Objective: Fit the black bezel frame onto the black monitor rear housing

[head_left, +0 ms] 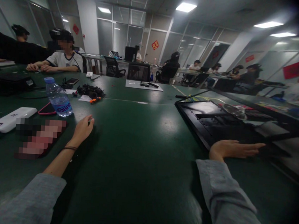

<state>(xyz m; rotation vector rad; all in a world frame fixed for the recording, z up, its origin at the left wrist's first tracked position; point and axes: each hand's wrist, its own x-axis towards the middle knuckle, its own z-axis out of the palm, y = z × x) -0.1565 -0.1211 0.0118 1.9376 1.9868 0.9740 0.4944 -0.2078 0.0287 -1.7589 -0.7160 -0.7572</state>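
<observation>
My left hand (84, 130) rests over the green table with its fingers loosely bent and nothing visible in them. Just behind it stands a clear plastic bottle (57, 98) with a blue cap, partly filled. My right hand (234, 149) has its fingers stretched out to the right, palm side partly hidden. It lies at the near edge of a flat black panel (209, 129), which has a raised black frame over its right part. Whether the fingers touch the panel I cannot tell. A clear, crumpled-looking plastic item (234, 112) sits on the panel.
Left of the bottle lie a red-edged phone (47, 109), a white power bank (12, 118) and a blurred-out reddish item (43, 137). Farther back are a heap of black parts (90, 91) and a white board (144, 85). Across the table sits a person (66, 59).
</observation>
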